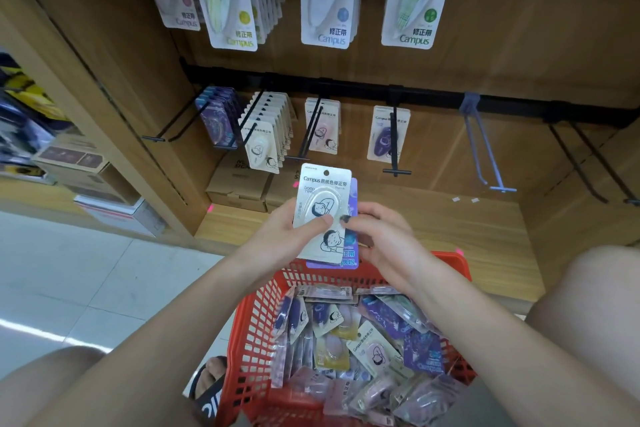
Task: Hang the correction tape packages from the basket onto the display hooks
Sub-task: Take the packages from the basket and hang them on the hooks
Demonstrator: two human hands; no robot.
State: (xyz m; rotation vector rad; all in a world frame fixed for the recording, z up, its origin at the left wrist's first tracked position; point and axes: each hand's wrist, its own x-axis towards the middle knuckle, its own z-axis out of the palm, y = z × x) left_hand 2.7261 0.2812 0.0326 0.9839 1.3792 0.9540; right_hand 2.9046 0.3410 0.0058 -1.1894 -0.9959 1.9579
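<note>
Landmark: black hook rail [381,92] across the wooden display back.

- Red basket [256,340], well below the rail, at the person's knees: heaped with loose correction tape packages [374,354], mixed purple, cream and pink. Judged far from done.
- Lower hooks under the rail: cream row [268,135] nearly full; pink hook [322,128] and purple hook [389,135] hold few; grey hook [485,149] to the right is bare.
- Held stack, below the rail, above the basket: white package [323,211] in front, purple package [346,258] behind.
- Left hand [287,236]: fingers wrapped behind the stack, thumb pressed on its face.
- Right hand [377,236]: fingertips pinching the stack's right edge.

Risks, judged:
- Separating the pair could let the rear package slip back into the basket.
- The small punch hole may miss the hook tip.
- Similar designs invite hanging on the wrong hook.
</note>
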